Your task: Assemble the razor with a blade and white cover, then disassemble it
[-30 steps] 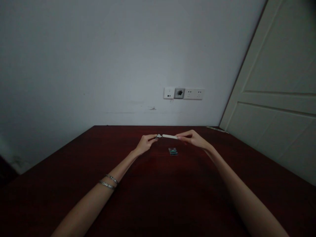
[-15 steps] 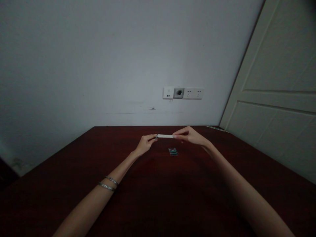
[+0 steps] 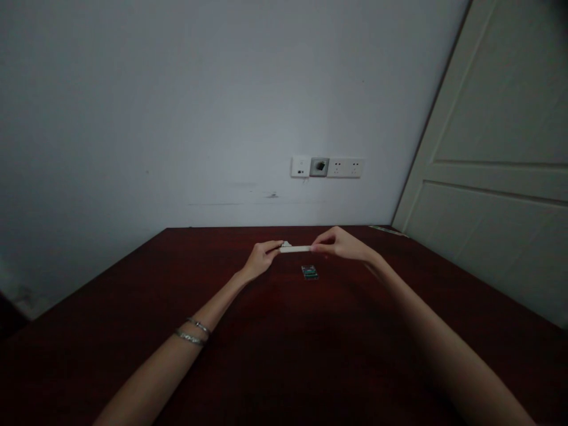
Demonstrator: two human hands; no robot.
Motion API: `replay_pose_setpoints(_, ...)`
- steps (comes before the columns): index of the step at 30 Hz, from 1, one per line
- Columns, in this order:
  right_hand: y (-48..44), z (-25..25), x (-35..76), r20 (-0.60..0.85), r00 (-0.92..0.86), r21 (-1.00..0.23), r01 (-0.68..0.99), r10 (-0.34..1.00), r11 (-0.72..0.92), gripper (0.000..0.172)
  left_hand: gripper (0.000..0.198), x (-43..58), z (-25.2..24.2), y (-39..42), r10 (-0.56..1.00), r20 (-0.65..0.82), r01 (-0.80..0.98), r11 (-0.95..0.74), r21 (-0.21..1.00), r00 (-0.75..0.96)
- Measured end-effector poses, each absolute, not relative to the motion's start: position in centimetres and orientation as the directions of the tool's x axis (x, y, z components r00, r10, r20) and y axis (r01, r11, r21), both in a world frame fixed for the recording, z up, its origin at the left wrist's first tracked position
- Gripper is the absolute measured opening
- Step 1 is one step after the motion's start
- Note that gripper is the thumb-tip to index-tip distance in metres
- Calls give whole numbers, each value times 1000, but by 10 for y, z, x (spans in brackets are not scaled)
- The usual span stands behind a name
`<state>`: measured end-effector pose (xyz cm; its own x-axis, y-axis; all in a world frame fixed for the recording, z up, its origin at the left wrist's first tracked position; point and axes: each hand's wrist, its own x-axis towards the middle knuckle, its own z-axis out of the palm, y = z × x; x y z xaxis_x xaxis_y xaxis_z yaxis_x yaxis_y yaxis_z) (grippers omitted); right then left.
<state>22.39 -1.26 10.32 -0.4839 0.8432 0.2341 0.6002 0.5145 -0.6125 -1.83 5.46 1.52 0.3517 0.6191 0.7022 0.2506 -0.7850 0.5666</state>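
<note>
Both arms reach far out over a dark red table (image 3: pixel 284 355). My left hand (image 3: pixel 261 258) pinches the left end of a slim white stick-like object (image 3: pixel 295 248), where a small pale piece shows at its tip. My right hand (image 3: pixel 341 244) pinches the right end of the same object, fingers closed around it. The object hangs level just above the table. A small blue-green packet (image 3: pixel 309 272) lies flat on the table right below and in front of it. Two thin bracelets (image 3: pixel 193 331) circle my left wrist.
A white wall rises behind the table, with a row of wall sockets (image 3: pixel 327 167) above the far edge. A cream panelled door (image 3: pixel 501 195) stands along the right side. A thin pale strip (image 3: pixel 386 229) lies at the table's far right corner.
My right hand has slid left along the white object, and the visible white length between the hands is shorter. The metallic bit at the left end no longer shows apart.
</note>
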Motion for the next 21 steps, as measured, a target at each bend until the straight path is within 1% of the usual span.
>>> replay_pose_setpoints(4,-10,101,243,169,-451,-609,651,876,453,37,21,-21,21,53,621,710,237,-783,575,331)
replay_pose_setpoints(7,-14,103,240,217,-468,-635,599,857,488,37,21,-21,20,53,626,704,248,-779,576,334)
replay_pose_setpoints(10,-19,108,224,274,-477,-612,583,835,534,37,20,-19,15,54,637,688,264,-771,580,348)
replay_pose_setpoints(13,-19,109,220,266,-489,-579,608,831,543,37,22,-17,13,53,638,691,264,-770,581,339)
replay_pose_setpoints(17,-17,107,234,229,-468,-587,633,854,505,38,22,-18,14,52,645,681,250,-763,596,347)
replay_pose_setpoints(21,-21,109,230,273,-446,-617,599,852,511,38,20,-18,14,52,643,673,258,-765,590,366)
